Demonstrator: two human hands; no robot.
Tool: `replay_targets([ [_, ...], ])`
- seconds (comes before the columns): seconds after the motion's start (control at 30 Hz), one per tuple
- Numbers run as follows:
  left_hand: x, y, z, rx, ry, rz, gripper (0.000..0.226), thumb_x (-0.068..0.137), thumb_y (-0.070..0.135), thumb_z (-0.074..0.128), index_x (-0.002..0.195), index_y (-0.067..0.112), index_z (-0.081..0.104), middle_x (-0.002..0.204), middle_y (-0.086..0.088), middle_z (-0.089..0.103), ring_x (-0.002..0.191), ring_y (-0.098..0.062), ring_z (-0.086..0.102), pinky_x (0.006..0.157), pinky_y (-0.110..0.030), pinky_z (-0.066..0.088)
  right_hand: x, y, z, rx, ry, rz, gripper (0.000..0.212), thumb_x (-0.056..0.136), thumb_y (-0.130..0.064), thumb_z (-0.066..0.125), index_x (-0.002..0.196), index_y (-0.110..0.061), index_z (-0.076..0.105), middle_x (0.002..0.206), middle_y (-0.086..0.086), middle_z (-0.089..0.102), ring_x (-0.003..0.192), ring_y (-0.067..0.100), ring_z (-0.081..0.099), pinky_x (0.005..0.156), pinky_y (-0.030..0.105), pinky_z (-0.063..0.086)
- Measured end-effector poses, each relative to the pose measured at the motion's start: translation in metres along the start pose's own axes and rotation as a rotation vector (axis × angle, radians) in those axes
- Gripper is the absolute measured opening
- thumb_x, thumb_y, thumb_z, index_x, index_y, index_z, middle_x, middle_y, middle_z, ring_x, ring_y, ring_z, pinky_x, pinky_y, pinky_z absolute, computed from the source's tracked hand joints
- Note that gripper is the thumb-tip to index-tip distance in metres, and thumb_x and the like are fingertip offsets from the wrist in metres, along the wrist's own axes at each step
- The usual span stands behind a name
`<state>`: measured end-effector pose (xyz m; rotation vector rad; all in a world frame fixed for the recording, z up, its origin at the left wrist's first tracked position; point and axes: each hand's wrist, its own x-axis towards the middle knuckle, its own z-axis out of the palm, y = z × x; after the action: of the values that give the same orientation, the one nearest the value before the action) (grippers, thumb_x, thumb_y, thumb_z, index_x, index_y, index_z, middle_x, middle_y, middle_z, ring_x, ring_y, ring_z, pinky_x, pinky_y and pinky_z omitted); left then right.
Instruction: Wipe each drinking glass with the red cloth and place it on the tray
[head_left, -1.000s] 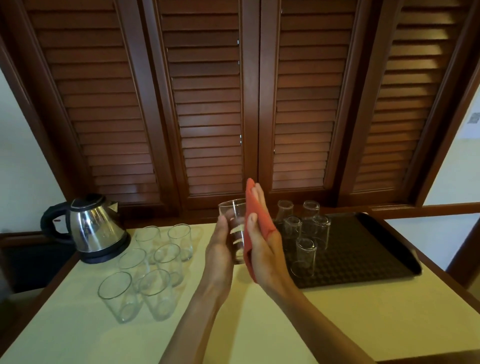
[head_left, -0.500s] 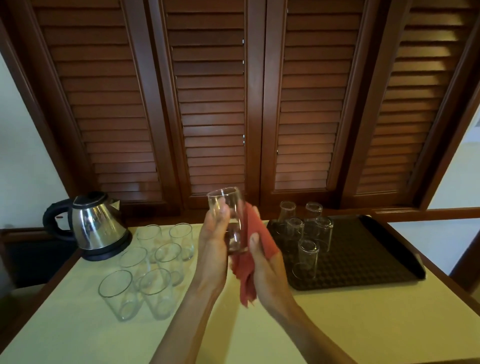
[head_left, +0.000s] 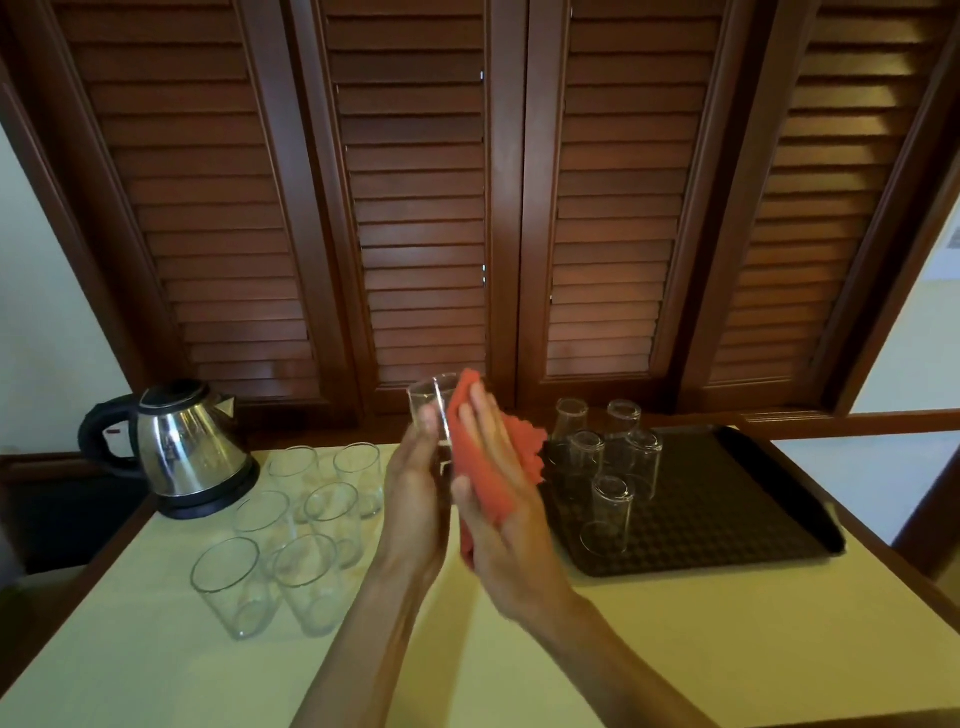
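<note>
My left hand (head_left: 415, 499) grips a clear drinking glass (head_left: 428, 413) upright above the table's middle. My right hand (head_left: 501, 499) holds the red cloth (head_left: 475, 462) with its thumb and presses it flat against the glass's right side, fingers pointing up. A corner of the cloth sticks out to the right of the hand. The dark tray (head_left: 737, 519) lies at the right with several glasses (head_left: 610, 512) standing upside down on its left half. Several upright glasses (head_left: 291, 535) stand grouped on the table at the left.
A steel electric kettle (head_left: 192, 447) on a black base stands at the back left, close to the upright glasses. Brown louvred shutters (head_left: 426, 208) close off the back. The pale yellow tabletop (head_left: 675, 649) has a wooden edge.
My right hand has slid the cloth back up along the glass's side; half a second ago it sat lower with the cloth hanging down. My left hand keeps holding the glass.
</note>
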<state>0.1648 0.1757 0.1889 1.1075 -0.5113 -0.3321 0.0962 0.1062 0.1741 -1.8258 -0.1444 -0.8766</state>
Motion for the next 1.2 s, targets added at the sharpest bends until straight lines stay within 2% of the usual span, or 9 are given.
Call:
replay_targets([
  [0.17,-0.006,-0.010,-0.001,0.029,-0.009,-0.039,0.053,0.101,0.053,0.036,0.133,0.023,0.067,0.122,-0.008,0.075,0.112,-0.018,0.072,0.086,-0.031,0.059,0.011,0.006,-0.006,0.148,0.081,0.125,0.064,0.099,-0.056,0.047,0.156,-0.042,0.021,0.164,-0.018,0.024,0.149,0.007,0.028,0.125,0.046,0.023],
  [0.4,0.004,-0.003,-0.004,-0.161,-0.041,-0.173,0.061,0.103,0.058,0.038,0.129,0.014,0.070,0.129,-0.019,0.072,0.122,-0.032,0.069,0.106,-0.051,0.051,-0.008,0.017,-0.001,-0.197,-0.023,-0.093,0.062,0.104,-0.054,0.034,0.158,-0.024,0.021,0.169,-0.010,0.010,0.156,0.012,0.003,0.127,0.032,0.007],
  [0.6,0.003,-0.010,0.000,-0.194,-0.033,-0.185,0.047,0.107,0.045,0.039,0.129,0.016,0.069,0.127,-0.013,0.074,0.119,-0.024,0.071,0.093,-0.036,0.059,0.000,0.015,0.000,-0.296,-0.030,-0.114,0.065,0.105,-0.050,0.032,0.159,-0.016,0.022,0.169,-0.006,0.012,0.157,0.017,0.005,0.128,0.043,0.009],
  [0.77,0.000,-0.009,0.001,-0.069,-0.052,-0.145,0.051,0.107,0.049,0.030,0.136,0.023,0.064,0.121,-0.003,0.077,0.109,-0.013,0.074,0.077,-0.025,0.059,0.005,0.023,-0.011,0.189,0.015,0.149,0.063,0.101,-0.055,0.046,0.157,-0.044,0.019,0.166,-0.009,0.024,0.137,0.017,0.040,0.112,0.034,0.031],
  [0.87,-0.004,-0.013,0.004,-0.051,-0.048,-0.200,0.056,0.107,0.053,0.027,0.138,0.023,0.063,0.131,-0.005,0.073,0.126,-0.020,0.066,0.097,-0.036,0.055,0.015,0.009,-0.012,-0.026,0.006,0.033,0.064,0.103,-0.054,0.038,0.158,-0.028,0.021,0.167,-0.018,0.014,0.153,0.003,0.014,0.123,0.020,0.014],
  [0.97,0.005,0.001,0.001,-0.081,-0.011,-0.141,0.065,0.096,0.070,0.039,0.133,0.025,0.067,0.131,-0.009,0.072,0.125,-0.026,0.067,0.107,-0.050,0.051,-0.014,0.023,-0.008,-0.124,-0.071,-0.125,0.064,0.104,-0.050,0.038,0.158,-0.018,0.025,0.169,-0.009,0.015,0.157,0.015,0.006,0.127,0.031,0.007],
  [1.03,0.008,0.005,0.002,0.008,0.021,-0.062,0.044,0.095,0.061,0.048,0.115,0.031,0.073,0.113,0.001,0.077,0.104,-0.013,0.074,0.085,-0.033,0.061,-0.029,0.026,-0.007,0.061,-0.008,0.024,0.067,0.100,-0.057,0.047,0.157,-0.025,0.032,0.156,0.002,0.041,0.146,0.025,0.035,0.117,0.037,0.030],
  [1.1,0.006,-0.002,0.003,0.019,0.041,-0.005,0.023,0.095,0.044,0.054,0.105,0.034,0.073,0.093,0.006,0.078,0.081,-0.006,0.074,0.069,-0.023,0.060,-0.024,0.015,-0.009,0.394,0.199,0.424,0.076,0.085,-0.072,0.058,0.144,-0.025,0.052,0.111,0.009,0.067,0.104,0.032,0.062,0.087,0.041,0.052],
  [1.2,0.003,-0.006,0.003,0.018,0.111,0.084,0.048,0.086,0.035,0.066,0.133,0.022,0.063,0.110,0.001,0.078,0.105,-0.020,0.074,0.090,-0.032,0.061,-0.020,0.016,-0.015,0.759,0.311,0.760,0.059,0.089,-0.056,0.054,0.126,-0.011,0.064,0.103,0.014,0.075,0.095,0.031,0.067,0.086,0.045,0.053],
])
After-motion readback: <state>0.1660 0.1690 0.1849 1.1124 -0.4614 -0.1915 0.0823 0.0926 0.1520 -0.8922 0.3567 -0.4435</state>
